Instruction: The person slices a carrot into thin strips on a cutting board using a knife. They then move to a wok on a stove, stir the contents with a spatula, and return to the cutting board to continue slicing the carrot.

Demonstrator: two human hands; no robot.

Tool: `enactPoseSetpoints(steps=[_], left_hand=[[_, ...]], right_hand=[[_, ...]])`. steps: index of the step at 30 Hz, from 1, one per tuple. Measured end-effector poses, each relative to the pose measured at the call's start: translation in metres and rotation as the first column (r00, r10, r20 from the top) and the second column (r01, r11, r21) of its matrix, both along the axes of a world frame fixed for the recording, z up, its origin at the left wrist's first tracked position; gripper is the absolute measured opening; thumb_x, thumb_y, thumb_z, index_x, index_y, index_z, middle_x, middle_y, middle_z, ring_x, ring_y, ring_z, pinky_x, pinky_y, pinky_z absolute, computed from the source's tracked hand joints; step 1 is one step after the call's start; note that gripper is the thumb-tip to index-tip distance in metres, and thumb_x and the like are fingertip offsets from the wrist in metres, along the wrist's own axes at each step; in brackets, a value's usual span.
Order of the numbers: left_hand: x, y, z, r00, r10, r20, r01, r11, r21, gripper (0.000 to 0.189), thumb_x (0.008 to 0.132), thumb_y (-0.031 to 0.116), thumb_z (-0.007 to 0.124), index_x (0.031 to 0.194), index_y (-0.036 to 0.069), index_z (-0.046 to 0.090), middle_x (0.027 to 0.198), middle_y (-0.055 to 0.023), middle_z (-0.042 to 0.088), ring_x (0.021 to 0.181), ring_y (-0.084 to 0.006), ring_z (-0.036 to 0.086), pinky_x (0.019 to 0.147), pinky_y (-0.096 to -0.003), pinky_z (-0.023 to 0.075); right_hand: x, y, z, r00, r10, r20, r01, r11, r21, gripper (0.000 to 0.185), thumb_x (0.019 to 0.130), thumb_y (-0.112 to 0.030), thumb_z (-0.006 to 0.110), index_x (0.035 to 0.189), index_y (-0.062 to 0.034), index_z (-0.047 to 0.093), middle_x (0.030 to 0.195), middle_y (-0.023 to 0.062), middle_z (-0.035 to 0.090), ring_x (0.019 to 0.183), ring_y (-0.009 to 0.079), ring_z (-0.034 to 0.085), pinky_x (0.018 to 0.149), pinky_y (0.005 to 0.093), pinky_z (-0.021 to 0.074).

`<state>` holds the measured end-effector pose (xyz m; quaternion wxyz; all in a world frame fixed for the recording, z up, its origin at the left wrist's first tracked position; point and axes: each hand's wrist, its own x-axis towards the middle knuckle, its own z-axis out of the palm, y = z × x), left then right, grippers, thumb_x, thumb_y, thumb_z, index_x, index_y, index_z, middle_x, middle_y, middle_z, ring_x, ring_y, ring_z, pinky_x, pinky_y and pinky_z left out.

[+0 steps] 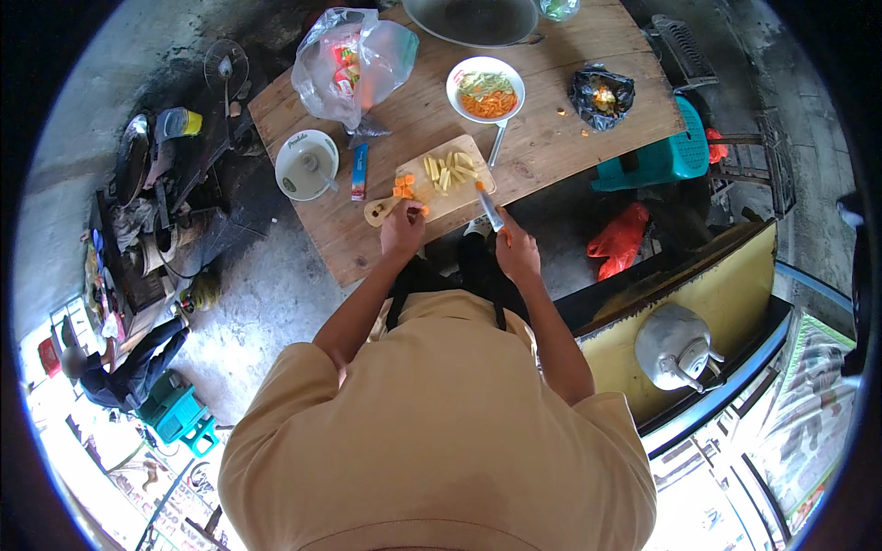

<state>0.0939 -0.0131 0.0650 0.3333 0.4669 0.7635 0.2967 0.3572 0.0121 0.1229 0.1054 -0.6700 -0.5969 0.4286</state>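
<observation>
A wooden cutting board [451,196] lies near the table's front edge, its handle pointing left. Pale yellow sticks of cut vegetable, looking like potato [451,171], are spread over its right half. Orange carrot chunks [404,184] sit at its left end. Beside these chunks and the board's handle [381,210] is my left hand [404,231], fingertips bent close to a small orange piece; whether they grip it is unclear. My right hand [518,249] holds a kitchen knife [491,212] by its orange handle. The blade reaches the board's right edge, with an orange bit at its tip.
On the wooden table [551,151] are a bowl of shredded vegetables [488,103], a white bowl [293,169], a blue box [359,172], a clear plastic bag [351,69], a black bag [601,100] and a large pan [475,21]. A kettle [672,344] stands right; a person [131,372] sits left.
</observation>
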Motion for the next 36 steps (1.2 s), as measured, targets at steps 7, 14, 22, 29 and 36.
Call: enactPoseSetpoints(steps=[7,14,22,29,36], left_hand=[[0.007,0.011,0.015,0.996,-0.054,-0.078,0.053,0.998,-0.021,0.017,0.09,0.014,0.073,0.106,0.01,0.072,0.092,-0.0124,0.075,0.077,-0.0288,0.074,0.07,-0.0434,0.0572],[-0.006,0.014,0.009,0.994,-0.064,-0.088,0.059,0.996,-0.06,0.015,0.09,0.013,0.072,0.104,0.009,0.071,0.098,-0.0129,0.075,0.083,-0.032,0.074,0.074,-0.0462,0.058],[-0.019,0.003,0.008,0.925,-0.229,-0.305,0.257,0.965,0.058,0.022,0.091,0.016,0.069,0.112,0.011,0.07,0.102,-0.0141,0.07,0.093,-0.0387,0.071,0.078,-0.0508,0.0578],[-0.034,-0.014,0.004,0.877,-0.301,-0.374,0.351,0.933,0.072,0.032,0.094,0.022,0.072,0.124,0.015,0.067,0.102,-0.0135,0.068,0.09,-0.0372,0.071,0.073,-0.0481,0.0587],[-0.036,-0.005,-0.005,0.866,-0.317,-0.388,0.399,0.905,0.15,0.024,0.094,0.027,0.075,0.115,0.015,0.071,0.101,-0.0088,0.069,0.087,-0.0308,0.073,0.07,-0.0441,0.0594]], right_hand=[[-0.005,-0.008,-0.007,0.997,-0.021,-0.08,0.021,1.0,0.006,0.053,0.097,-0.014,0.058,0.15,-0.0239,0.059,0.093,0.0225,0.072,0.085,0.0397,0.072,0.081,0.048,0.0572],[-0.004,-0.019,-0.016,1.0,0.005,0.009,-0.006,0.989,0.149,0.059,0.092,-0.01,0.058,0.151,-0.018,0.058,0.097,0.0246,0.068,0.09,0.0438,0.069,0.083,0.0534,0.057],[-0.031,-0.031,-0.021,0.992,-0.051,0.118,0.005,0.934,0.357,0.064,0.087,0.0,0.057,0.149,-0.0124,0.057,0.094,0.0224,0.063,0.083,0.0426,0.066,0.075,0.0529,0.0554],[-0.052,-0.057,-0.002,0.994,-0.1,-0.05,0.112,0.904,0.413,0.064,0.089,0.003,0.057,0.152,-0.0092,0.054,0.105,0.0246,0.068,0.091,0.0442,0.069,0.083,0.0487,0.0581],[-0.093,-0.096,-0.001,0.974,0.026,-0.223,0.013,0.985,0.171,0.053,0.103,-0.007,0.056,0.156,-0.008,0.049,0.107,0.0288,0.07,0.096,0.0455,0.07,0.084,0.0457,0.0573]])
